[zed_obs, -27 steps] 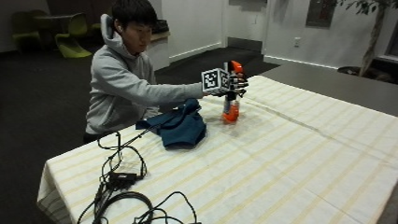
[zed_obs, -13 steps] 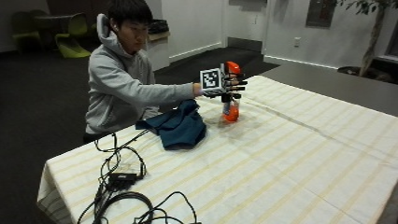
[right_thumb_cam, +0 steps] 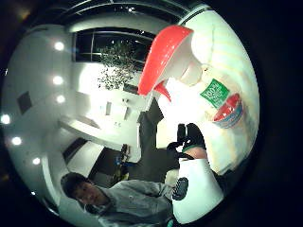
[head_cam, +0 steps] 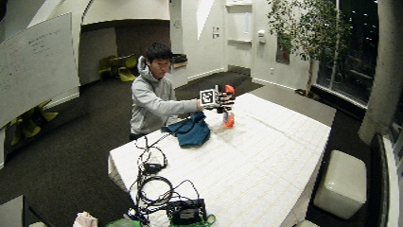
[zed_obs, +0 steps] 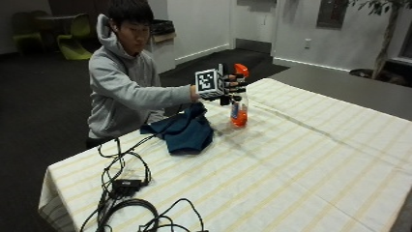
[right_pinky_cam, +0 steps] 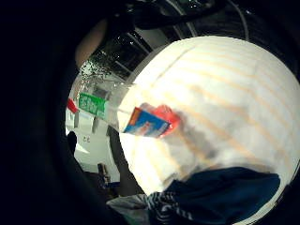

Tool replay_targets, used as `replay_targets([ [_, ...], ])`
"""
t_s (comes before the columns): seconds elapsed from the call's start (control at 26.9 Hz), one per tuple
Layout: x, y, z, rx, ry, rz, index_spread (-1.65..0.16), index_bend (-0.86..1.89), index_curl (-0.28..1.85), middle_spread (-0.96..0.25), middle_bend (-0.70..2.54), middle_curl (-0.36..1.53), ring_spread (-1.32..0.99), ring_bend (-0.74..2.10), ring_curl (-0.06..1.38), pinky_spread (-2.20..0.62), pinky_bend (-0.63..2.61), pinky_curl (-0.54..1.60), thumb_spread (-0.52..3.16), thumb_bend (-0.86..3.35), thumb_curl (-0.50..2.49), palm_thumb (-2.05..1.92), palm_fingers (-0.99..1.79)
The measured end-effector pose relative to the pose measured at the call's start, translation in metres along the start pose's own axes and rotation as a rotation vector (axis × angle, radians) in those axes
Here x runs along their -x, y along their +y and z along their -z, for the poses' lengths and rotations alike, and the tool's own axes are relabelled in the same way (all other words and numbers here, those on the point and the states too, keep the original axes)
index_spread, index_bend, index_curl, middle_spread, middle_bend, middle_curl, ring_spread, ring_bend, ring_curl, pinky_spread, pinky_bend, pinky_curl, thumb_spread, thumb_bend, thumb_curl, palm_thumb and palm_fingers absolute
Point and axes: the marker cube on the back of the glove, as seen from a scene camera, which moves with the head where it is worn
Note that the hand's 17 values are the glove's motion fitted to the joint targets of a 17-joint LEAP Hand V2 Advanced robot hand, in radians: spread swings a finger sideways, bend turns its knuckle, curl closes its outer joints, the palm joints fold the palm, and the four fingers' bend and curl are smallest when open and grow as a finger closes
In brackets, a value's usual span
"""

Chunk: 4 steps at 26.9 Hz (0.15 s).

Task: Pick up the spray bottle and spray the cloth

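The right hand (zed_obs: 222,87) has its fingers (zed_obs: 235,85) curled round the upper part of the spray bottle (zed_obs: 239,104), hiding its neck in the outside view; whether the base touches the striped tabletop (zed_obs: 309,159) is hard to tell. The dark blue cloth (zed_obs: 186,129) lies crumpled below and beside the fingers, nearer the person. Black cables (zed_obs: 125,193) sprawl well away near the tabletop's edge.

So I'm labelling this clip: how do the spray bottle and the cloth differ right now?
The spray bottle stands upright, rigid and clear with orange liquid and an orange head; the cloth lies crumpled, soft and dark blue. The gloved right hand grips the bottle; the cloth is untouched. Both are over the striped tablecloth.
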Motion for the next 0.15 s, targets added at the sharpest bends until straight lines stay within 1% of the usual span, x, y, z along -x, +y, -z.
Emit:
replay_targets([
  [0.15, -0.0040, 0.0073, 0.0097, 0.000, 0.024, 0.005, -0.33, 0.10, 0.24, 0.04, 0.22, 0.37, 0.10, 0.26, 0.33, 0.26, 0.68, 0.39, 0.67, -0.03, 0.63, 0.95, 0.07],
])
